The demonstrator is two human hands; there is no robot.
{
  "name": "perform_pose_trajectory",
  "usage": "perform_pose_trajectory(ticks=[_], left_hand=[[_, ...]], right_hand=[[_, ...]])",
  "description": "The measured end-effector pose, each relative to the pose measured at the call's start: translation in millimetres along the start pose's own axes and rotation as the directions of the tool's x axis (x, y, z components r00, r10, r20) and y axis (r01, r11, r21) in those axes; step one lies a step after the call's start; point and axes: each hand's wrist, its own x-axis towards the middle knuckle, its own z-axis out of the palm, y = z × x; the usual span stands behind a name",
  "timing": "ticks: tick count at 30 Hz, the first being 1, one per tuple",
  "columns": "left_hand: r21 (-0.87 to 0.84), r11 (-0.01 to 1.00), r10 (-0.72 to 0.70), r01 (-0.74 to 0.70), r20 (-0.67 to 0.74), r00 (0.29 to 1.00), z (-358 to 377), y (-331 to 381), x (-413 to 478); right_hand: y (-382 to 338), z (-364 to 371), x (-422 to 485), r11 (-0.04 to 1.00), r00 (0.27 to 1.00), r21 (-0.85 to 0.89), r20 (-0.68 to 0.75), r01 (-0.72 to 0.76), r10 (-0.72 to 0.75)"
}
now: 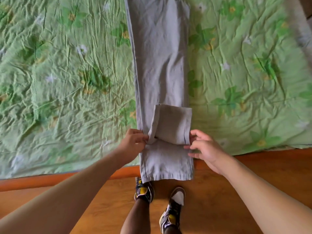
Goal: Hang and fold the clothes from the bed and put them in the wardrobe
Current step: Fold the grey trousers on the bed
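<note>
Left hand (pixel 133 142) is pinching the turned-back leg fold of the grey trousers (pixel 160 65) lying lengthwise on the floral bedspread (pixel 67 68), right hand (pixel 206 149) touching its other edge, grip unclear; next likely needing both hands carrying the fold upward.

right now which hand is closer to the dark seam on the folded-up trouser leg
Right. The right hand has its fingertips beside the dark seam; the left hand pinches the opposite edge of the folded-up trouser leg.
</note>
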Motion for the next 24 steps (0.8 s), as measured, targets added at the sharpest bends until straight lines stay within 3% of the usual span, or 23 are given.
perform_pose_trajectory(ticks=[5, 9, 13, 16, 20, 24], left_hand=[[-0.436, 0.886, -0.205, 0.155, -0.071, 0.976, 35.1, -16.7, -33.0], [-0.552, 0.810, -0.239, 0.198, -0.003, 0.971, 51.7, -15.0, -49.9], [-0.490, 0.847, -0.275, 0.206, -0.073, 0.959, 62.2, -20.6, -57.6], [-0.371, 0.909, -0.283, 0.190, -0.214, 0.935, 78.1, -32.0, -63.7], [-0.078, 0.980, -0.197, 0.181, -0.418, 0.887, 84.0, -46.3, -67.0], [-0.100, 0.994, -0.089, 0.046, -0.485, 0.870, 78.2, -55.5, -74.7]], right_hand=[[35.1, -1.4, -10.6, 0.957, 0.996, 0.279, -0.002, -0.082, 0.086], [49.7, -0.3, -19.8, 0.970, 0.995, 0.226, 0.052, -0.091, 0.082], [67.4, 10.7, -23.7, 0.997, 0.988, 0.014, -0.139, 0.075, -0.073], [78.0, 18.6, -26.8, 0.988, 0.967, -0.134, -0.227, 0.081, -0.110], [74.1, 14.5, -19.1, 0.977, 0.968, -0.201, -0.221, 0.072, -0.117], [67.7, 10.7, -20.8, 0.955, 0.984, -0.293, -0.149, 0.052, -0.100]])
